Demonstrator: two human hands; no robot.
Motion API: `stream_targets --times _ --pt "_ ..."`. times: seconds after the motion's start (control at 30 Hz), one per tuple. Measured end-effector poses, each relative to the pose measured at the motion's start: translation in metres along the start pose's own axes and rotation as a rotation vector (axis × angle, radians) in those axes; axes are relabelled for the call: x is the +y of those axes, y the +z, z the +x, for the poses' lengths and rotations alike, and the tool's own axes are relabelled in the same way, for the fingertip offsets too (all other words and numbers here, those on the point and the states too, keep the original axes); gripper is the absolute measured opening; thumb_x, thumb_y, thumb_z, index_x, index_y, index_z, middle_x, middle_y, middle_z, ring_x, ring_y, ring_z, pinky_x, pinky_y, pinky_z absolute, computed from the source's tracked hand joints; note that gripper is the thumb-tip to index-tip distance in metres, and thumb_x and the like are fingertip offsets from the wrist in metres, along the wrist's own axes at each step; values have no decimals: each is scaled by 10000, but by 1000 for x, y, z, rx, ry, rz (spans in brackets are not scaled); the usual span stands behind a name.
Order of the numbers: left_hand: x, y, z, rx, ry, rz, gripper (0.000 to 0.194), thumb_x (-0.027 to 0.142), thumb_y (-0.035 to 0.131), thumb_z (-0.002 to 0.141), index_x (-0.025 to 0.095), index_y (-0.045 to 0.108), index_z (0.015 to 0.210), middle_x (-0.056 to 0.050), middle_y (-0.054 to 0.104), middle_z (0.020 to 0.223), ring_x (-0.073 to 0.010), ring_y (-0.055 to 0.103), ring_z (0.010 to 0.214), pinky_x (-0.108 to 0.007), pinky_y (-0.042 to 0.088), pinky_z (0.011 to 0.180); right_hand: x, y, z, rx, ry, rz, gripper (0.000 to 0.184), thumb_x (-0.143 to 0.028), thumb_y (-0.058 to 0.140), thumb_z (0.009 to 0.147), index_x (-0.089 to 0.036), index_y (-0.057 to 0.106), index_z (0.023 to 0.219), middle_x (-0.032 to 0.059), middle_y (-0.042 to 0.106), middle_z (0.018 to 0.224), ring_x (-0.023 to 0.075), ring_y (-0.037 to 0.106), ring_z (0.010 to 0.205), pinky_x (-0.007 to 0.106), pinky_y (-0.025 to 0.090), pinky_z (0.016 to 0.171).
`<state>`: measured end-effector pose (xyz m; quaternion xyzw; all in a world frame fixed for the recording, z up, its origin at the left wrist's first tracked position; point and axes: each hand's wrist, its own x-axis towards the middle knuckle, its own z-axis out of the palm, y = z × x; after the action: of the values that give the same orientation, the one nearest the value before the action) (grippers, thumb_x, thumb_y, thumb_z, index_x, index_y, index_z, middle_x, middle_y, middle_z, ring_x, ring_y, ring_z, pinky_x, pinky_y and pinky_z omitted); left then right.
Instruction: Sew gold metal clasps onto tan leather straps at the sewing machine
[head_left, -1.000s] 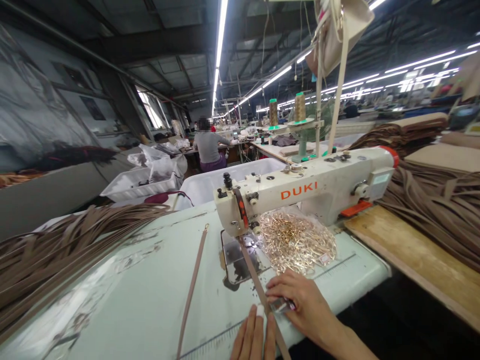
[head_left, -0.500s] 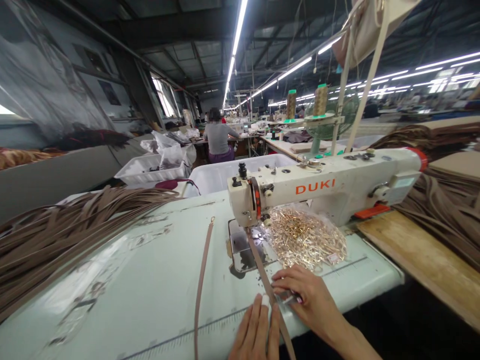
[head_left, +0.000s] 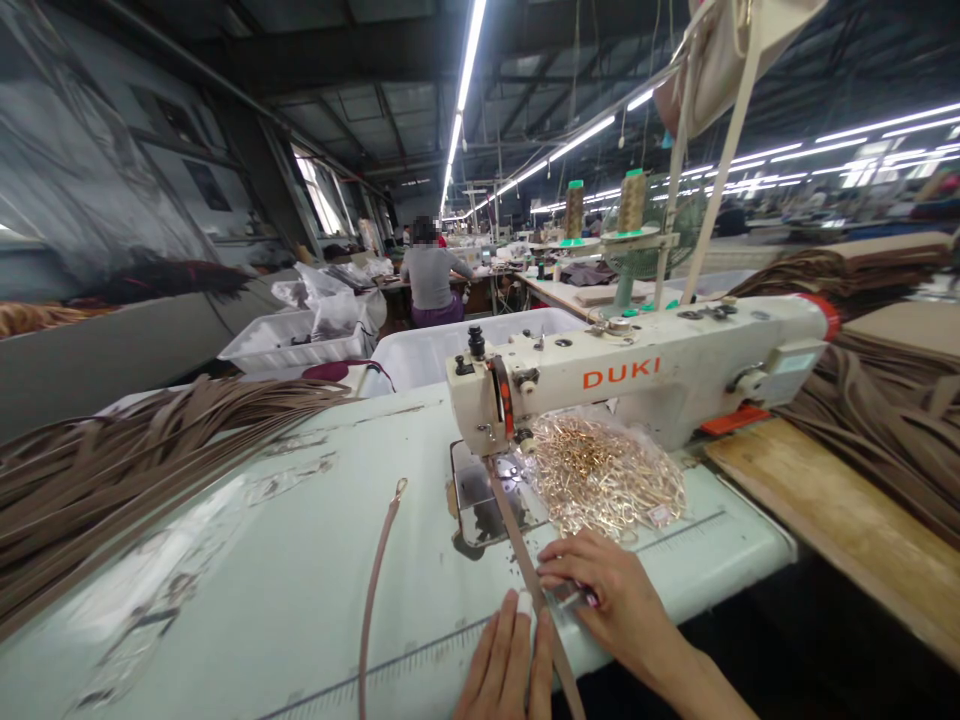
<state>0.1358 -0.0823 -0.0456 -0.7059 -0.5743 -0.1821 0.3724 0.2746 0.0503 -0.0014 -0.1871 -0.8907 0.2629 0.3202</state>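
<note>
A brown strap [head_left: 534,582] lies flat on the bench [head_left: 300,590], its long axis running from the needle of the sewing machine [head_left: 637,385] at 12 o'clock back toward 6 o'clock. The left hand [head_left: 506,670], fingers extended and palm down, is pressed on the strap's left edge. The right hand [head_left: 611,600], at 2 o'clock from the left, is closed over a small clear piece beside the strap. A bag of gold hardware [head_left: 604,475] sits beyond.

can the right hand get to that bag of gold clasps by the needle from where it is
Probably yes. The right hand rests on the strap just in front of the bag of gold clasps, with only bare table between; the sewing machine arm sits behind and above.
</note>
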Motion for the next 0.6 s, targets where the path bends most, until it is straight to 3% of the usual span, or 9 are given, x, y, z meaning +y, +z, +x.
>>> stream_targets --times 0.6 --pt "4 2 -2 7 -69 -55 362 27 361 870 142 595 1121 -59 661 1060 -237 589 1049 -303 519 845 -1 0 1 -2 -10 -7 153 -193 532 880 -256 670 900 -12 656 977 137 559 887 268 437 785"
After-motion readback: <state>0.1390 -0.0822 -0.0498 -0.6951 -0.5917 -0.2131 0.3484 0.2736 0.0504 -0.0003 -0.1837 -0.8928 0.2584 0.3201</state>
